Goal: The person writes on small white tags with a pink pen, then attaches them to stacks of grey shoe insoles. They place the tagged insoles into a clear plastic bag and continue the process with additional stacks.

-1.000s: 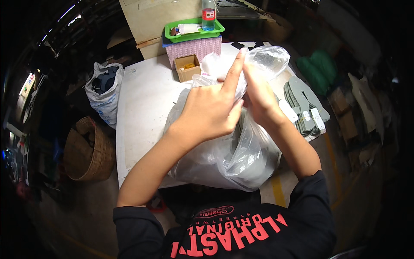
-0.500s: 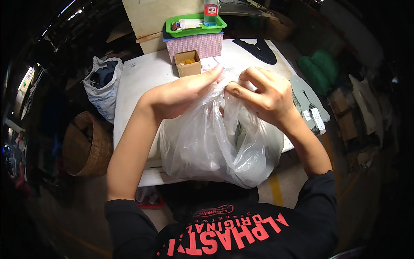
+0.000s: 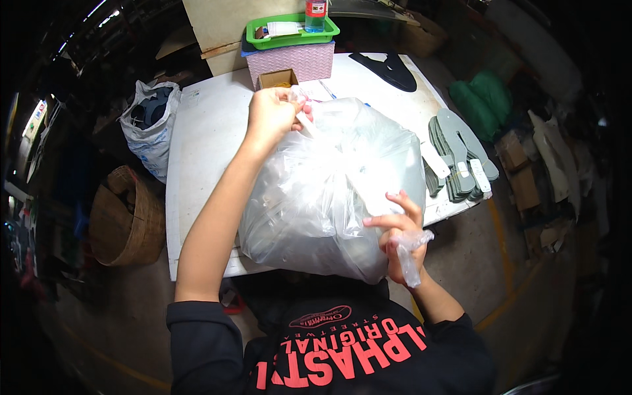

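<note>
A bulging, translucent plastic bag (image 3: pixel 303 217) lies at the table's near edge, its top gathered to a crumpled point in the middle. My left hand (image 3: pixel 273 117) is closed in a pinch on one end of the bag, at its far left. At its near right, my right hand (image 3: pixel 400 230) grips another end, with a twisted plastic tail sticking out past the fingers. Both ends are drawn apart from the gathered middle. What fills the bag is too blurred by the plastic to make out.
The white table (image 3: pixel 204 151) also bears stacked grey sole-shaped pieces (image 3: pixel 454 148), a black cut piece (image 3: pixel 388 71), a cardboard box (image 3: pixel 278 78) and a pink basket (image 3: pixel 296 64) under a green tray (image 3: pixel 263 43). A white sack (image 3: pixel 148 148) and a wicker basket (image 3: pixel 135 224) stand left.
My hands, together over the bag's top before, are now apart: the left farther left, the right down toward me. The bag's top is now drawn tight and flatter.
</note>
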Action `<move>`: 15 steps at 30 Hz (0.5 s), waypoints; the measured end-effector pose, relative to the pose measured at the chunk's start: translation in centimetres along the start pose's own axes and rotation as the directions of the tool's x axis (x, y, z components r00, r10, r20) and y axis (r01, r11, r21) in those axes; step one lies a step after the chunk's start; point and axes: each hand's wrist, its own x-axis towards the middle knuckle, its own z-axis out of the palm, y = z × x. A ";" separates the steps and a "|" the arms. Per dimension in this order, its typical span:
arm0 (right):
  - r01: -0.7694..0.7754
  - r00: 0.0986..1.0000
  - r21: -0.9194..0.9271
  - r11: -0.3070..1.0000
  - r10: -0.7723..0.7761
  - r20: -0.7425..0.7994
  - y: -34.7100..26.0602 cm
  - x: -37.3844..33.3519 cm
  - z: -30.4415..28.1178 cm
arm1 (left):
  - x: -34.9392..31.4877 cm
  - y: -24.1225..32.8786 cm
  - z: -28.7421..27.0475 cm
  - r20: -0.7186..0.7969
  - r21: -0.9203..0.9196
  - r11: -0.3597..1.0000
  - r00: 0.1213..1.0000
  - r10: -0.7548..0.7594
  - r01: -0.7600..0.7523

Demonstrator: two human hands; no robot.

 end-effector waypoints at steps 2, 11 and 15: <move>-0.017 1.000 0.123 0.992 0.018 -0.004 -0.6 -0.8 -0.1 | -0.1 -0.6 0.6 -0.002 0.017 0.996 0.996 0.088 -0.088; 0.008 0.997 0.756 0.655 0.051 -0.055 -5.5 8.5 1.6 | 1.3 9.0 1.2 0.211 -0.764 0.636 0.973 0.094 0.105; -0.064 0.981 0.671 0.739 0.171 -0.095 -7.5 7.4 2.8 | 4.8 8.5 0.6 -0.011 -0.897 0.419 0.938 -0.346 0.144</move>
